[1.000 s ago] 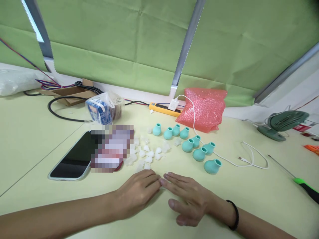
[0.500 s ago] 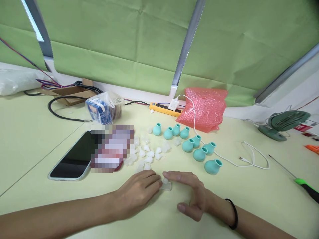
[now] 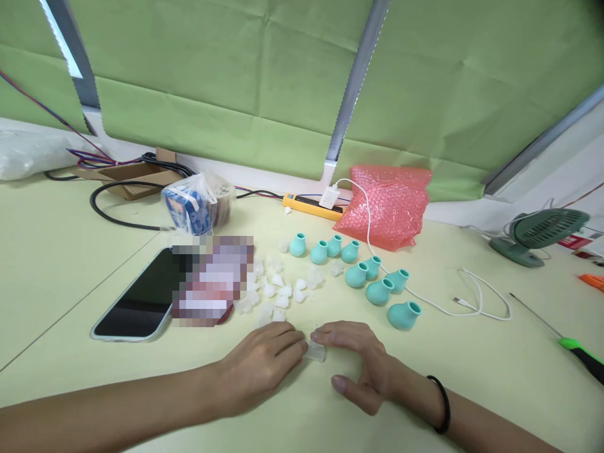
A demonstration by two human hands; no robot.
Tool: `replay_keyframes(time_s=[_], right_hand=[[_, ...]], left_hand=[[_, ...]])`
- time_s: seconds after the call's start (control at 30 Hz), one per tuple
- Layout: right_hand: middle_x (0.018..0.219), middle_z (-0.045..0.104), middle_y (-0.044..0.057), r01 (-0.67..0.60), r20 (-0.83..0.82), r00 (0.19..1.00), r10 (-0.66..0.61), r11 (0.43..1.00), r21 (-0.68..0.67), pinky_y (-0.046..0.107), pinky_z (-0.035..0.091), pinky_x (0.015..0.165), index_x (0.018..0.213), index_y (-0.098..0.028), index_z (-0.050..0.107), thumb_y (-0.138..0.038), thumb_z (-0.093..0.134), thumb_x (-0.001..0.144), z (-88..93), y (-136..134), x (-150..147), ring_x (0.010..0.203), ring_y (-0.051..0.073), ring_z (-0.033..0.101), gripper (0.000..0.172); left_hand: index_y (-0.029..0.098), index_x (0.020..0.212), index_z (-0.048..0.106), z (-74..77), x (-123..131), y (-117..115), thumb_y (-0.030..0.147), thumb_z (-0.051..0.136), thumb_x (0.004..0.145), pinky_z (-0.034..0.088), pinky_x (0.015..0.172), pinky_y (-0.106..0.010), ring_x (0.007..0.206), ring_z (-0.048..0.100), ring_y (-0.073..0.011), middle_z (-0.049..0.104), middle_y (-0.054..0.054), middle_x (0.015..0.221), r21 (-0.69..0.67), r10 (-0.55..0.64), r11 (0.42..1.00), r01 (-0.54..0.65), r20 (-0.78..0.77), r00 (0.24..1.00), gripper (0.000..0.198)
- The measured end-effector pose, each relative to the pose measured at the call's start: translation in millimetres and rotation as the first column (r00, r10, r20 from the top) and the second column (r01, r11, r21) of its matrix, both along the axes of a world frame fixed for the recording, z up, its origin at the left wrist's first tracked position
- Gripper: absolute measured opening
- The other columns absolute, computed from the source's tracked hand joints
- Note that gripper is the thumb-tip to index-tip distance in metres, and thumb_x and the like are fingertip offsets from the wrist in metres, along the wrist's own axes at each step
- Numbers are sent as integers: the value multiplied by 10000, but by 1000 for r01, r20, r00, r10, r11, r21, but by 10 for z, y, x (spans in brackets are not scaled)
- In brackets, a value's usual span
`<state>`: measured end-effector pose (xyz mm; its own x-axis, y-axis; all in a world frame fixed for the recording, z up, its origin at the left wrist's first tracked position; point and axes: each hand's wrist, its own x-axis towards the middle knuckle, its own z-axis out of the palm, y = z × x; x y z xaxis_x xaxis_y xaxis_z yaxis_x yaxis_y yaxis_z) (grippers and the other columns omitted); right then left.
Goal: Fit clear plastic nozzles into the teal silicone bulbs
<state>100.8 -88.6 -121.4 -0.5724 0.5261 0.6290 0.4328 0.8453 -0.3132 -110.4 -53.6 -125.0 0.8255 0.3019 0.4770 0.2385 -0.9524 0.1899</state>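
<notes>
My left hand (image 3: pixel 265 367) is closed, its fingertips on the left end of a small translucent plastic piece (image 3: pixel 316 352) lying on the table. My right hand (image 3: pixel 361 362) reaches in from the other side. Its index fingertip rests at the top of that piece, while the thumb stands well apart with nothing between them. Beyond my hands lie several small white cone-tipped parts (image 3: pixel 284 291) and clear pieces (image 3: pixel 246 303). To the right of these stand several turquoise bulb-shaped pots (image 3: pixel 379 292) with open necks.
On the left lie a phone (image 3: pixel 136 296) and a pixelated item beside it. A red bubble-wrap bag (image 3: pixel 387 204), a yellow power strip (image 3: pixel 311 207) and a wrapped blue package (image 3: pixel 189 204) sit at the back. On the right are a white cable (image 3: pixel 481 296), a screwdriver (image 3: pixel 578 355) and a green fan (image 3: pixel 542 233).
My right index fingertip has shifted slightly right and down, covering the small knob that showed on the translucent piece. The left hand stays in place.
</notes>
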Motion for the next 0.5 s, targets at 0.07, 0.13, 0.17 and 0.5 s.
replay_keyframes(time_s=[0.07, 0.13, 0.17, 0.5], right_hand=[[994, 592, 86, -8, 11, 1000, 9, 1000, -19, 343, 443, 775, 1158, -169, 346, -269, 490, 697, 6, -1, 2, 939, 206, 545, 493], [992, 591, 88, -16, 3, 1000, 16, 999, -42, 351, 440, 775, 1162, -173, 337, -266, 488, 703, 12, -3, -1, 947, 210, 539, 493], [988, 591, 88, -19, -6, 1000, 19, 998, -54, 354, 437, 776, 1162, -175, 333, -262, 489, 705, 16, -6, -4, 951, 211, 536, 491], [967, 537, 100, 111, -11, 993, -120, 948, -297, 362, 452, 749, 1071, -177, 454, -308, 469, 758, 98, -59, -40, 879, 217, 553, 339]], left_hand=[[99, 855, 505, 6, 0, -3, 65, 393, 815, 440, 668, -285, 779, 500, -168, 563, -77, 840, -3, 1, 1000, -1, 5, 1000, 124], [97, 844, 503, 10, -1, -6, 58, 390, 813, 438, 651, -280, 756, 498, -163, 560, -76, 822, -3, 3, 1000, -3, 3, 1000, 123], [96, 834, 502, 10, -3, -8, 53, 389, 811, 437, 642, -278, 742, 495, -161, 557, -75, 813, 0, 4, 1000, -4, 1, 1000, 123], [105, 817, 493, -29, -11, -15, 42, 383, 805, 426, 620, -277, 712, 479, -157, 543, -76, 801, 3, 10, 1000, -10, 13, 1000, 128]])
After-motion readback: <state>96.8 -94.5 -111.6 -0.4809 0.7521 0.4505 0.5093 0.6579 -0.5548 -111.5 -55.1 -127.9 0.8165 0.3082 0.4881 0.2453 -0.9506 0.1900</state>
